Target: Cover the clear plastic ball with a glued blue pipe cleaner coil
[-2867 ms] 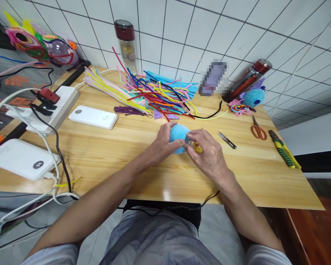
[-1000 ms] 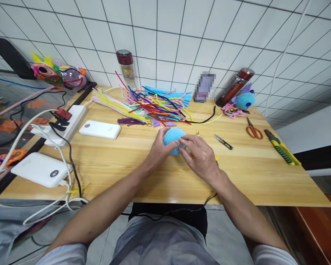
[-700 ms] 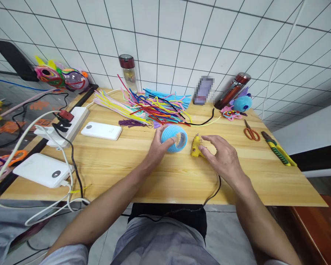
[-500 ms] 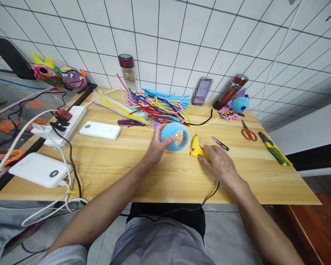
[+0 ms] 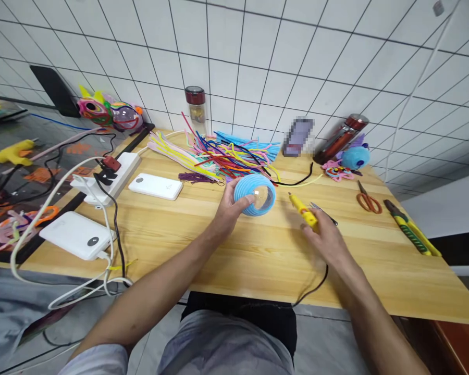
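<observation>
My left hand (image 5: 231,208) grips a clear round ball wrapped in light blue pipe cleaner (image 5: 250,185), its thumb over the bare, see-through opening. To the right, my right hand (image 5: 325,232) is closed round the handle of a yellow hot glue gun (image 5: 303,209). The gun's nozzle points up and left, toward the blue-wrapped ball but apart from it. From under that hand a black cord runs down over the table's front edge. Thread snips (image 5: 325,214) lie just behind my right hand, partly hidden by it.
Behind the ball lies a heap of coloured pipe cleaners (image 5: 234,156). Scissors (image 5: 369,199) and green-yellow pliers (image 5: 410,229) rest at right. Power banks (image 5: 155,186), a power strip (image 5: 115,179) and loose cables occupy the left. Along the wall stand a bottle (image 5: 196,109) and a leaning flask (image 5: 342,138).
My right hand has picked the glue gun up off the table and turned it, nozzle toward the ball. My left hand still holds the ball. The camera view has shifted left.
</observation>
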Tool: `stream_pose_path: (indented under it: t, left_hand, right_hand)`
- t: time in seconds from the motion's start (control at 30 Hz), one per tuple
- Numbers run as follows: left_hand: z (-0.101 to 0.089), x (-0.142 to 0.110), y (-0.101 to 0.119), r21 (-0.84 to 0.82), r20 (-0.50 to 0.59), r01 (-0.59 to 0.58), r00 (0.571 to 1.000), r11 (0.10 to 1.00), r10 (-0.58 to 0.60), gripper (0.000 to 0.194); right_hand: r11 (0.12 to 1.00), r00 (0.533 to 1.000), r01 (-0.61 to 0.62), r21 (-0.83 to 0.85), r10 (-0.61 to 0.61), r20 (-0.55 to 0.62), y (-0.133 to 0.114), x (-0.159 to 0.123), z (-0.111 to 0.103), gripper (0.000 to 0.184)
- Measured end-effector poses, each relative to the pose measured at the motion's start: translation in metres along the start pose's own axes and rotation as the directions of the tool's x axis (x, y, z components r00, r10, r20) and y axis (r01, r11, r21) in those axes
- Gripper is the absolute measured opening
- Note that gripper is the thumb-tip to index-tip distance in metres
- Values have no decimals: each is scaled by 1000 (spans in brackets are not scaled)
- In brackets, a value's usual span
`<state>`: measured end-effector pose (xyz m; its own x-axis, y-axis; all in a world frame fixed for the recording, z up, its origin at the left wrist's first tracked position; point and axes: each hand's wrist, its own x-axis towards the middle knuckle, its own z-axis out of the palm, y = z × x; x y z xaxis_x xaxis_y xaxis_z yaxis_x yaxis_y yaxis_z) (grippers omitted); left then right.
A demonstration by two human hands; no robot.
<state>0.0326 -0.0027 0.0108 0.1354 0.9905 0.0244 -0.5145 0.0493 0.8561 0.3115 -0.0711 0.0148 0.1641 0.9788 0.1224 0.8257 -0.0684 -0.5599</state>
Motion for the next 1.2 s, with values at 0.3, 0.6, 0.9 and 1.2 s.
stream_pose_path:
  t: [0.3,0.6,0.9,1.2]
  left_hand:
    - [-5,0,2,25,-18,-64,998,998,65,80]
    - [-1,-3,4,39,-41,-33,999,999,35,91]
    - [-3,-3,-4,63,-8,-35,999,997,36,97]
    - [-3,-5,-4,83,33,-39,999,996,36,95]
  right_hand:
    - [573,971,94,814,-233,51,-49,6,-24,40]
    - [500,919,-28,866,-327,219,-58,7,-1,39]
    - [481,908,-75,873,-330,259,-59,6,9,42]
    - [487,911,-80,869,-319,263,-56,5,9,45]
